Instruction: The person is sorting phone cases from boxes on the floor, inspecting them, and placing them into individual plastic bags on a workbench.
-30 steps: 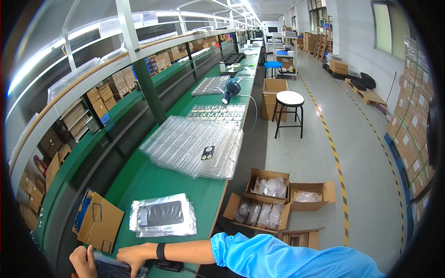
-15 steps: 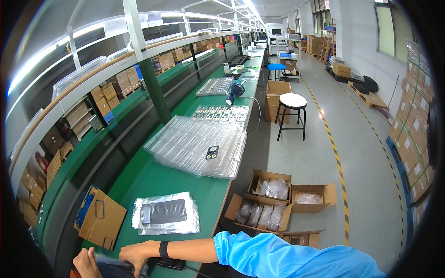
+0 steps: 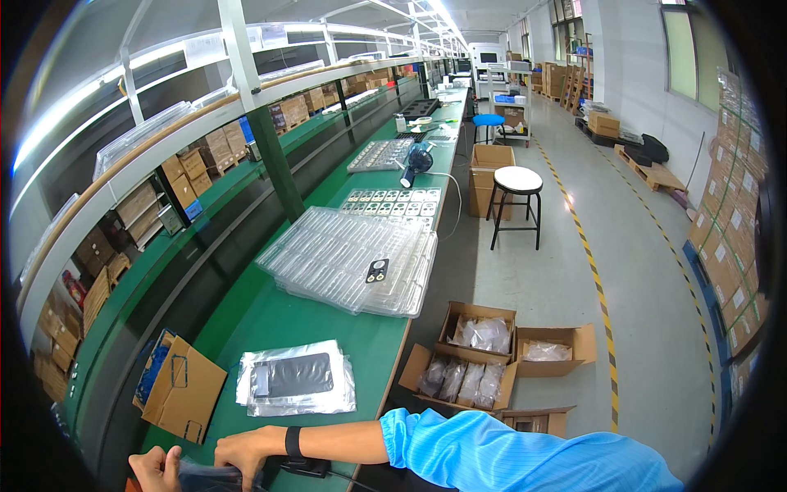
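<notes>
At the lower left edge, my left hand (image 3: 156, 470) is closed with the thumb up, at the left side of a clear, bluish plastic bag (image 3: 206, 476). My right hand (image 3: 243, 452), with a black band on its wrist, curls its fingers down over the bag's other side. The picture's lower edge cuts off most of the bag, and I cannot make out what it contains. Beyond my right hand lies a stack of clear flat bags (image 3: 344, 385) with a dark rectangular panel (image 3: 297, 375) showing in the top one.
An open cardboard box (image 3: 190, 392) with blue contents stands tilted at the left. A black device (image 3: 307, 466) with a cable lies beside my right wrist. Farther along the green bench (image 3: 270, 316) are clear plastic trays (image 3: 328, 254). Cartons of bagged items (image 3: 461, 379) sit right of the bench.
My left hand has lowered slightly and its thumb has shifted right. The right hand stays on the bag, only slightly moved. The whole view has shifted a little.
</notes>
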A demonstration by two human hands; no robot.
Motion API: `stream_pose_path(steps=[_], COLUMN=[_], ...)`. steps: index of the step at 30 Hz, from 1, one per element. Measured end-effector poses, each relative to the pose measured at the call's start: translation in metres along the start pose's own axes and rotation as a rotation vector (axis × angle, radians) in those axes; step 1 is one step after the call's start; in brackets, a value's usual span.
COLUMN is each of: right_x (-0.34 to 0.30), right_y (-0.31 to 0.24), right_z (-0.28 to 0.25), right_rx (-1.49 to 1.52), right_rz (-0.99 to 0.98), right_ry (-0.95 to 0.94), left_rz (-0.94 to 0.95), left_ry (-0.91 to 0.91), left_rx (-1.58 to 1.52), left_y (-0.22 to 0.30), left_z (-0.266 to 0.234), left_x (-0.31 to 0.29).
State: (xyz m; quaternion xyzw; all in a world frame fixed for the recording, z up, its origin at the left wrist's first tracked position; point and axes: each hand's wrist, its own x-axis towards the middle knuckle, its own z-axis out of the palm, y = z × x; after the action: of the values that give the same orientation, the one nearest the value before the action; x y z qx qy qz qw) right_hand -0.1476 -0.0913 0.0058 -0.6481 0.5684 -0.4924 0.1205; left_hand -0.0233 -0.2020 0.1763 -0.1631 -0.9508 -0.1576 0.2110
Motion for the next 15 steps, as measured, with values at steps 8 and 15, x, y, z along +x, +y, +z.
stream_pose_path(steps=[8,15], right_x=[0.003,0.005], right_y=[0.008,0.002], right_z=[0.003,0.006], right_rx=[-0.048,0.022], right_rz=[0.013,-0.007], right_ry=[-0.024,-0.029], left_rz=[0.055,0.027], left_ry=[0.1,0.043], left_rx=[0.013,0.053], left_y=[0.004,-0.012], left_z=[0.002,-0.002], left_x=[0.006,0.004])
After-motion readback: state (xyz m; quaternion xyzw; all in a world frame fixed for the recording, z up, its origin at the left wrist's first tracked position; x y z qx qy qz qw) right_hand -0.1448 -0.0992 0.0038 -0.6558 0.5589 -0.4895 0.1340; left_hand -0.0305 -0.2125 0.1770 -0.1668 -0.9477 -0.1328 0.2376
